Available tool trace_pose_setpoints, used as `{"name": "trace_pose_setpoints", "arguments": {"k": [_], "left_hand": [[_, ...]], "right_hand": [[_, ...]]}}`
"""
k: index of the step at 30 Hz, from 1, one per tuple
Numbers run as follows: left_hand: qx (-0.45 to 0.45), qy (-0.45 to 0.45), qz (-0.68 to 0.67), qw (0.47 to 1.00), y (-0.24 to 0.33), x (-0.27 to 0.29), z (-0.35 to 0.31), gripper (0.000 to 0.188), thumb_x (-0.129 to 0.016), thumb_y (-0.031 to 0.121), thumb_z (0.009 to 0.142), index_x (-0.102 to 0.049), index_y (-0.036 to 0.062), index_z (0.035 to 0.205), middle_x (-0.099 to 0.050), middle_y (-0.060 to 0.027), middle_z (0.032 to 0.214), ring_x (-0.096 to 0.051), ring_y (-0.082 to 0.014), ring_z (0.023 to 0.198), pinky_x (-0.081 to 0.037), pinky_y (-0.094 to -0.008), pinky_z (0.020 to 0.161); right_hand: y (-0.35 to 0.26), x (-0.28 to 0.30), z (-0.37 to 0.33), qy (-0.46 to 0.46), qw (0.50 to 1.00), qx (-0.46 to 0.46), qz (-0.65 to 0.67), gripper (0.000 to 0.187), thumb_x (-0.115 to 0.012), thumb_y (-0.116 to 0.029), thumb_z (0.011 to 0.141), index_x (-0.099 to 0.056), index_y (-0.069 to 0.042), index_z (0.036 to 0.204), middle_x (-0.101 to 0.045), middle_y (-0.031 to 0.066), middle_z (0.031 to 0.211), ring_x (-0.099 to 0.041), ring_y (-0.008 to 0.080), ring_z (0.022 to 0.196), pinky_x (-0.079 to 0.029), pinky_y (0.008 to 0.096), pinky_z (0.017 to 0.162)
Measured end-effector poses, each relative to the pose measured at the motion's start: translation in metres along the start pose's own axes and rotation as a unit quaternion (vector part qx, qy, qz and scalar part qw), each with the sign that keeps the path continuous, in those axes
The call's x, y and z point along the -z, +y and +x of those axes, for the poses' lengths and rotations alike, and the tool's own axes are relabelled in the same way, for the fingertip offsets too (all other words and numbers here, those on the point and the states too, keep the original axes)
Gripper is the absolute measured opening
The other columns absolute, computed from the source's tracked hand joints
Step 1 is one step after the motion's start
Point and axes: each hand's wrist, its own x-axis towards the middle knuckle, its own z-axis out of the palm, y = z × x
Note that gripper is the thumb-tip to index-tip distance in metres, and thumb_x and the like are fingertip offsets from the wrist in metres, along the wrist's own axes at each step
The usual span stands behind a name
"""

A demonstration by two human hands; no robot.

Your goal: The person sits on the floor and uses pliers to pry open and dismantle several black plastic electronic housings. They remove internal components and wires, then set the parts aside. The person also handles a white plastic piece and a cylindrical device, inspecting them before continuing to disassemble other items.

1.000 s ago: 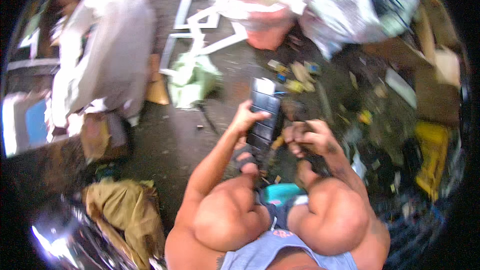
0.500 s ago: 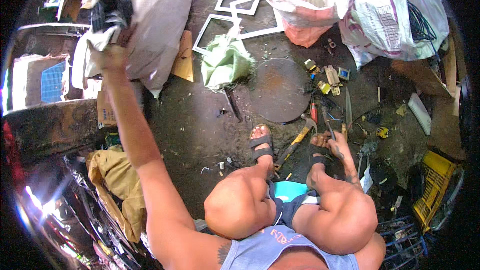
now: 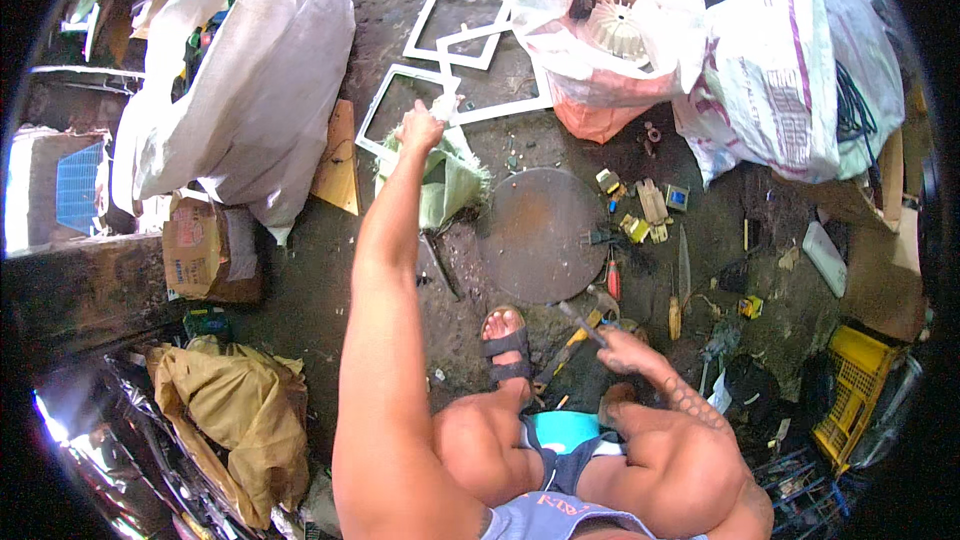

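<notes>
My left hand (image 3: pixel 420 127) reaches far forward to the small green woven sack (image 3: pixel 455 180), its fingers closed at the sack's upper edge. White rectangular frames (image 3: pixel 460 65) lie just beyond it. Low on the right, my right hand (image 3: pixel 635 352) grips a slim dark metal tool (image 3: pixel 580 322), its kind unclear, pointing up and left. Below that tool lies a hammer (image 3: pixel 572 348) with a yellow and black handle, partly covered. Ahead of my feet rests a round dark metal plate (image 3: pixel 550 235), with a red-handled screwdriver (image 3: pixel 613 280) at its right edge.
A large white sack (image 3: pixel 250 90) stands at left above a cardboard box (image 3: pixel 205 255). Filled sacks, one reddish (image 3: pixel 600 100) and one white (image 3: pixel 760 80), stand at far right. Small parts (image 3: pixel 650 202) and a wooden-handled knife (image 3: pixel 675 315) lie right of the plate. A yellow crate (image 3: pixel 855 390) sits at right.
My left hand has come from the large white sack, where it held a black object, rightward to the green sack; that object is out of it. My right hand's tool has swung left.
</notes>
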Motion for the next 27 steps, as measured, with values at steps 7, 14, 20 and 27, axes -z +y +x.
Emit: {"name": "trace_pose_setpoints", "arguments": {"k": [7,14,20,27], "left_hand": [[-0.05,0.217,-0.107,0.969,0.028,0.024,0.046,0.032,-0.069,0.031,0.079,-0.067,0.0017,0.091,-0.063,-0.0209,0.099,-0.061,-0.0382,0.095,-0.046,-0.0473,0.087],[-0.276,0.202,-0.08,0.936,0.108,0.009,0.105,0.052,-0.072,0.034,0.076,-0.057,0.0122,0.121,-0.057,-0.0187,0.114,-0.059,-0.0366,0.1,-0.048,-0.0439,0.087],[-0.152,0.05,0.039,0.986,0.13,-0.091,0.106,0.1,-0.075,0.054,0.067,-0.031,-0.0008,0.139,-0.048,-0.0207,0.128,-0.042,-0.036,0.124,-0.028,-0.0526,0.105],[-0.277,-0.063,0.035,0.958,0.114,-0.065,0.041,0.086,-0.071,0.041,0.073,-0.032,0.0029,0.139,-0.051,-0.0218,0.12,-0.051,-0.0352,0.113,-0.03,-0.0535,0.099]], "right_hand": [[-0.002,0.008,0.044,0.013,0.984,0.111,0.137,0.04,-0.059,-0.023,0.085,-0.053,0.003,0.115,-0.052,0.0227,0.12,-0.05,0.036,0.113,-0.039,0.0406,0.097],[0.011,0.033,0.078,0.053,0.991,0.045,0.116,0.035,-0.059,-0.024,0.086,-0.056,0.0,0.111,-0.055,0.019,0.113,-0.051,0.034,0.109,-0.039,0.0407,0.097],[0.019,0.031,0.068,0.062,0.984,0.052,0.156,0.029,-0.061,-0.02,0.085,-0.059,-0.001,0.107,-0.056,0.0119,0.107,-0.055,0.0284,0.106,-0.042,0.0366,0.094],[0.023,0.032,0.062,0.05,0.994,0.035,0.095,0.029,-0.06,-0.022,0.086,-0.061,0.001,0.104,-0.056,0.0139,0.107,-0.056,0.0304,0.105,-0.044,0.0367,0.092]]}}
